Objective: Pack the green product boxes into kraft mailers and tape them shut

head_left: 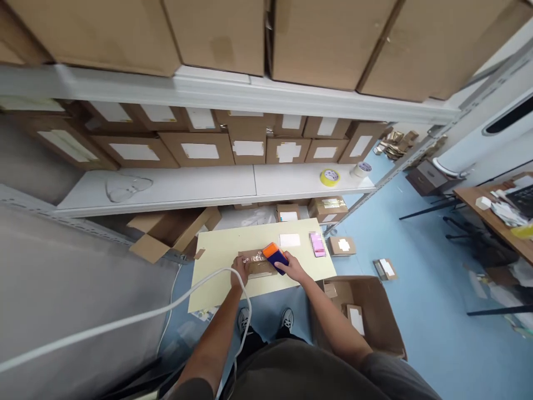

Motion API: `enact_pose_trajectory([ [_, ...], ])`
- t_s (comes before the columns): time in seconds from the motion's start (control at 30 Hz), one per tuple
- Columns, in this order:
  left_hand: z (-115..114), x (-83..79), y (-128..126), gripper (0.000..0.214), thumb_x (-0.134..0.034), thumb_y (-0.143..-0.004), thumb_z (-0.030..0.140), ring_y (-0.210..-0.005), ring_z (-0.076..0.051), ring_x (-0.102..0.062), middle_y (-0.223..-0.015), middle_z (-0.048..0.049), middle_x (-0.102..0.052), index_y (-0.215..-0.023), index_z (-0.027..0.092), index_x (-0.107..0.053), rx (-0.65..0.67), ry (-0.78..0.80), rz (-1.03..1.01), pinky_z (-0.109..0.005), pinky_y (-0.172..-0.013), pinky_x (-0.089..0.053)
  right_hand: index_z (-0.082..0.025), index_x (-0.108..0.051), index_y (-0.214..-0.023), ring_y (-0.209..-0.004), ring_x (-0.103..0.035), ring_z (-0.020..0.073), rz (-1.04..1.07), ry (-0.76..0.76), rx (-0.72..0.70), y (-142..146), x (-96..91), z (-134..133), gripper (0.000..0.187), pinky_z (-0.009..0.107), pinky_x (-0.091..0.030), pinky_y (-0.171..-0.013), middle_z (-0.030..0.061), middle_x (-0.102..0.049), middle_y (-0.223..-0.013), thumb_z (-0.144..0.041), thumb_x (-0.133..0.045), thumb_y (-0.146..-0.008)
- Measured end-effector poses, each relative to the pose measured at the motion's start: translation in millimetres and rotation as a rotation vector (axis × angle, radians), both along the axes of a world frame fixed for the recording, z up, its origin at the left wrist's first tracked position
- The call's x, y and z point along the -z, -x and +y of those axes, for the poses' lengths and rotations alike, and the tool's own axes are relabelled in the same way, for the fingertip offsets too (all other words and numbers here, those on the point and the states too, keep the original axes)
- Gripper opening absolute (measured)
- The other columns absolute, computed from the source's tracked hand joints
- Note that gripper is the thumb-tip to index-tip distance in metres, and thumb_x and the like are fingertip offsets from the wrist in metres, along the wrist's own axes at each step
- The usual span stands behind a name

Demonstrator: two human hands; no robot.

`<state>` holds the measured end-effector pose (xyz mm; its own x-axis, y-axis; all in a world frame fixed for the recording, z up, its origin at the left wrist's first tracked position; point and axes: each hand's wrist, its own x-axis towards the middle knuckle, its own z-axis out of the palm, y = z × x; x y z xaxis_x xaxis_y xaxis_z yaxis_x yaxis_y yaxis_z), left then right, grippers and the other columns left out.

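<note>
A small cardboard box (263, 269) lies on the pale yellow tabletop (233, 239), with a shiny strip of clear tape across its top. My left hand (240, 271) grips the box's left end. My right hand (293, 269) is closed around an orange and dark blue tape dispenser (275, 255), whose orange end is over the right part of the box. Just behind the dispenser lies a white paper label (289, 240). Farther right on the tabletop is a pink item (317, 244), blurred out.
A white shelf (200, 186) holds labelled boxes, a yellow tape roll (330, 177) and a white tape roll (361, 169). A large open carton (375, 300) stands at my right, an open box (166, 233) at the left. A white cable (166, 308) crosses before my left arm.
</note>
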<state>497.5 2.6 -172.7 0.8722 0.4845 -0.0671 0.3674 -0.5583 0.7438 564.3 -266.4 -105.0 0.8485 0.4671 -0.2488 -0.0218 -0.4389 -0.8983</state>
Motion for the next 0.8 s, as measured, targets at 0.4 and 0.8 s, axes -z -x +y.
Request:
enact_pose_trajectory([
  [0.4,19.9,-48.3,10.3,0.022,-0.068,-0.092,0.028,-0.143,-0.036,-0.053,-0.144,-0.0164,-0.067,-0.111,0.021,-0.076,0.027,0.180,-0.060,-0.050,-0.119,-0.043,-0.021,-0.061,-0.083,-0.077,-0.061,0.0194,0.291,-0.038,-0.325,-32.5,-26.0,41.6,0.060,0.031,-0.048,-0.070,-0.0020,-0.062,-0.078,-0.073,-0.087,-0.066],
  [0.8,13.8,-70.8,5.2,0.050,-0.090,-0.077,0.058,-0.099,-0.028,-0.078,-0.100,-0.0163,-0.083,-0.102,0.014,-0.084,0.050,1.069,0.107,-0.038,-0.087,-0.059,-0.023,-0.056,-0.075,-0.071,-0.054,0.0163,0.210,-0.069,-0.397,-35.6,-33.6,42.8,0.061,0.027,-0.041,-0.064,-0.0051,-0.054,-0.071,-0.075,-0.085,-0.068],
])
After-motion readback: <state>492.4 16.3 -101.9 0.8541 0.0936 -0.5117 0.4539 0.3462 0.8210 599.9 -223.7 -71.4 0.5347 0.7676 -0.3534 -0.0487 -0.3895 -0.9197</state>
